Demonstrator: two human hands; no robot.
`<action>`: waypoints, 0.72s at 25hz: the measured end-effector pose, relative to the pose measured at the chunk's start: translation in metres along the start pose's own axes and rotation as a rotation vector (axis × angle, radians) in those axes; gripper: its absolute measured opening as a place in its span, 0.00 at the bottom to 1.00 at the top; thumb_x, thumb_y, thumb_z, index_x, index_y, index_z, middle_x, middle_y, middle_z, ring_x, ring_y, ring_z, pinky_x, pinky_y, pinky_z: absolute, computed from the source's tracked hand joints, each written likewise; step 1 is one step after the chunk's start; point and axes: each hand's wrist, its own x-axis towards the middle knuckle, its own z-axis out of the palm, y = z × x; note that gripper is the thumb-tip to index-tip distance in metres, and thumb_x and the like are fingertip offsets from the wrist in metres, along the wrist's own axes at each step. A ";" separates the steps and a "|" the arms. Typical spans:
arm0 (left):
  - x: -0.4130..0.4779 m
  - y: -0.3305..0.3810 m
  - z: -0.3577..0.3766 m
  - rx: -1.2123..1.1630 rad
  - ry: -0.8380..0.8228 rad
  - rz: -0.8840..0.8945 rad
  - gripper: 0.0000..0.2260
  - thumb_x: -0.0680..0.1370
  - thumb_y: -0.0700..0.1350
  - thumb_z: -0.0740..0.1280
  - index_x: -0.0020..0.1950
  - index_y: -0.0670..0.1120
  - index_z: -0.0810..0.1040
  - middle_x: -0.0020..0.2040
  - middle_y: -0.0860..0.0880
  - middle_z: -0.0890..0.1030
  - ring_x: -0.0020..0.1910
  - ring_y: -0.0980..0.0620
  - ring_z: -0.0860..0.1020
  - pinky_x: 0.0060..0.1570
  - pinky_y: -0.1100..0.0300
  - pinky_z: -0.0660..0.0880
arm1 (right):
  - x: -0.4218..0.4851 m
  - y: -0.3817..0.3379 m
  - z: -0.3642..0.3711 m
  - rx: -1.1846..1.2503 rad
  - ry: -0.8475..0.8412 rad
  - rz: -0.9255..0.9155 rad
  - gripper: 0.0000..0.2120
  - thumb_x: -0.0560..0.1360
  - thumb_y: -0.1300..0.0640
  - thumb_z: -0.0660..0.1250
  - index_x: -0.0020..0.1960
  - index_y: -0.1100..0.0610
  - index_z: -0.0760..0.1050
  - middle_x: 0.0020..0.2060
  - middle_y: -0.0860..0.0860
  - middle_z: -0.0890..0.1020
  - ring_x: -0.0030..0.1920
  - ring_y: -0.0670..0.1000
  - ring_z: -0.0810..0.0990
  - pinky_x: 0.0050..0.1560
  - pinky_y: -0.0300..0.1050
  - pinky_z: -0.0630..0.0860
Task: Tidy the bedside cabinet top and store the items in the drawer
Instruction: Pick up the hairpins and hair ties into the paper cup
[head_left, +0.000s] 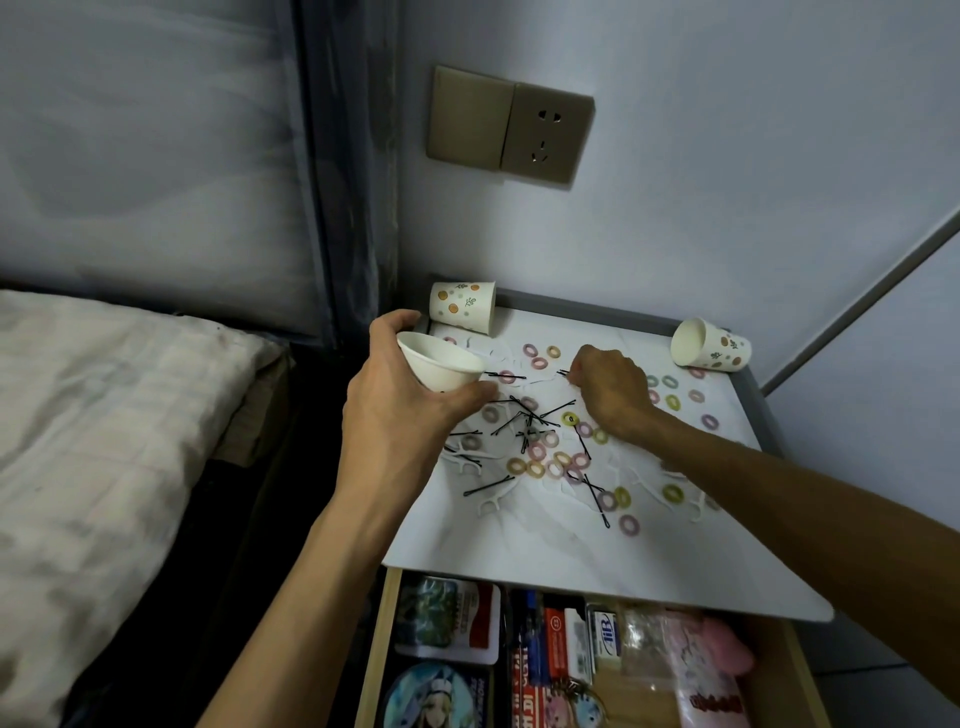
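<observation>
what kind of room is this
Probably a bedroom: a bed sits right beside a small bedside cabinet with its drawer open below, and a wall socket is mounted above it.

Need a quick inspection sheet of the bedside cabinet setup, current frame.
Surface: cabinet top, white, strewn across its middle and back.
Job's things: hair ties, hairpins and floss picks mixed loose; drawer open below, already holding items.
Clutter: upside-down cup back left; tipped cup on its side back right.
Hands: left hand holds a white cup, tilted; right hand pinches hairpins near the back.
Cables: nothing seen.
Surroundings: wall socket above; bed to the left.
</observation>
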 end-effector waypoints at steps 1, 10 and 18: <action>0.001 0.000 -0.001 -0.001 0.001 0.001 0.39 0.64 0.52 0.80 0.70 0.54 0.66 0.56 0.53 0.76 0.52 0.52 0.77 0.51 0.51 0.79 | 0.001 0.002 -0.005 0.004 0.021 -0.006 0.06 0.77 0.61 0.64 0.51 0.60 0.78 0.46 0.58 0.82 0.46 0.61 0.80 0.42 0.47 0.73; 0.001 -0.001 -0.001 -0.001 0.012 -0.004 0.40 0.62 0.54 0.80 0.70 0.54 0.66 0.56 0.52 0.76 0.52 0.52 0.77 0.49 0.54 0.79 | 0.013 -0.045 -0.016 0.224 -0.058 -0.362 0.08 0.71 0.54 0.74 0.49 0.55 0.85 0.43 0.51 0.86 0.45 0.51 0.82 0.43 0.40 0.71; 0.004 -0.005 -0.003 0.013 0.010 0.005 0.39 0.64 0.52 0.80 0.70 0.53 0.66 0.54 0.54 0.75 0.50 0.54 0.76 0.42 0.67 0.72 | 0.015 -0.046 -0.003 0.190 -0.096 -0.310 0.05 0.72 0.54 0.74 0.47 0.54 0.84 0.44 0.49 0.84 0.46 0.51 0.80 0.41 0.41 0.66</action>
